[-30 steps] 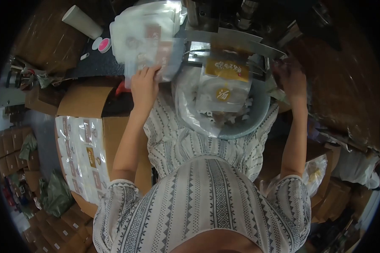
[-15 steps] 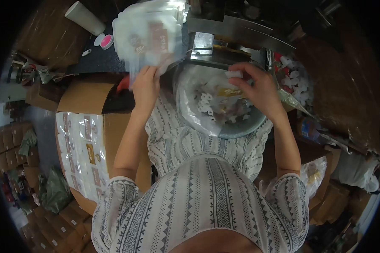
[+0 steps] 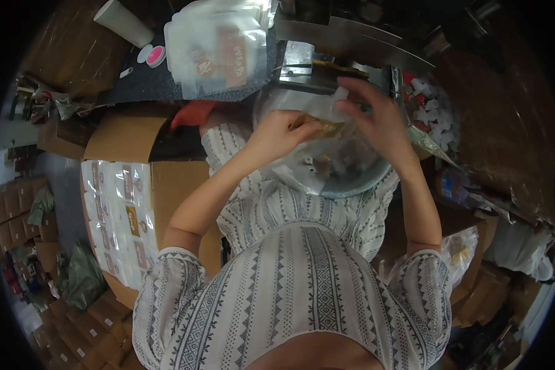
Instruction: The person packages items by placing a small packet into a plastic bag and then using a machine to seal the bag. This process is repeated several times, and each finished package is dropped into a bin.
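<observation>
Basin (image 3: 356, 187) right up against the patterned clothing (image 3: 302, 265), and both hands are over it! Left hand (image 3: 283, 132), above the basin's left side, has thumb and fingers closed on a clear pouch (image 3: 333, 128) with gold print. Right hand (image 3: 379, 120), over the basin's right side, half curled, pinches a small white piece (image 3: 340, 94) just beside that pouch. Tight quarters beyond the basin: a metal ledge (image 3: 357, 37) crosses close by. More room to its left, where a gap runs to the cardboard box (image 3: 188, 191), packed with rows of printed packs (image 3: 120, 216). Inside the basin, loose white bits (image 3: 311, 163) show hazily through clear plastic (image 3: 290, 172) draped over its left rim. Right of the basin, more white pieces (image 3: 435, 114) in a heap; beyond it to the left, flat bags (image 3: 209, 49) stacked near the table's edge (image 3: 246, 94).
</observation>
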Available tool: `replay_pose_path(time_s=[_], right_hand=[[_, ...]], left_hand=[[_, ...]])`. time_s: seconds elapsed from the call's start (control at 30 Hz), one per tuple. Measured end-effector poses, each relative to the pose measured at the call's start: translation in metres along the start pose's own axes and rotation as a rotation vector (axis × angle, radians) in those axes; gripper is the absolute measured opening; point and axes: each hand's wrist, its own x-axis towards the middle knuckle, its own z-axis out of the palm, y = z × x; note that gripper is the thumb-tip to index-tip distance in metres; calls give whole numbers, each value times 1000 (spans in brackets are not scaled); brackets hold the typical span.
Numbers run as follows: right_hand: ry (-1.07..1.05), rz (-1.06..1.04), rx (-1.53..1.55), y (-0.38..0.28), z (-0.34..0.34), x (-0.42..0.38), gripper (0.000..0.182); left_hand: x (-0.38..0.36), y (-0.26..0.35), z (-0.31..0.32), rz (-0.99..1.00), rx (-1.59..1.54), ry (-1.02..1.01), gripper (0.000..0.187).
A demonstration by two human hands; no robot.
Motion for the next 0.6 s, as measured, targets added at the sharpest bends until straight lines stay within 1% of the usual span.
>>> replay_pose_path(time_s=[0.07, 0.1, 0.17, 0.2, 0.27, 0.3, 0.37, 0.4, 0.43, 0.47, 0.5, 0.53, 0.57, 0.6], right_hand=[[285, -59, -131, 14, -3, -3, 27], [285, -61, -134, 18, -9, -6, 27], [362, -69, -275, 24, -24, -13, 28], [364, -64, -277, 21, -30, -17, 28], [317, 37, -440, 14, -44, -21, 26], [315, 38, -439, 26, -50, -18, 26], [389, 90, -657, 70, -66, -2, 26], [388, 92, -654, 94, -69, 1, 26], [452, -103, -806, 119, -69, 3, 23], [518, -306, -956, 131, -69, 6, 20], [524, -313, -954, 125, -70, 9, 20], [415, -76, -899, 114, -71, 8, 21], [300, 165, -833, 108, -71, 5, 22], [299, 171, -829, 110, -71, 1, 22]], left_hand=[[23, -11, 9, -362, -530, -149, 28], [33, -14, 8, -359, -531, -148, 28], [53, -21, 8, -337, -611, -137, 32], [60, -18, 8, -338, -613, -142, 32], [70, -11, 6, -517, -898, -104, 31], [69, -8, 5, -519, -898, -104, 31], [66, -4, 5, -458, -952, -109, 34], [63, -5, 4, -461, -951, -109, 34], [58, -7, 1, -447, -878, -127, 36], [54, -10, -5, -428, -805, -142, 37], [50, -15, -17, -309, -570, 1, 41], [42, -24, -32, -192, -333, 139, 46], [36, -36, -45, -194, -330, 136, 46], [29, -52, -57, 28, 422, 457, 46]])
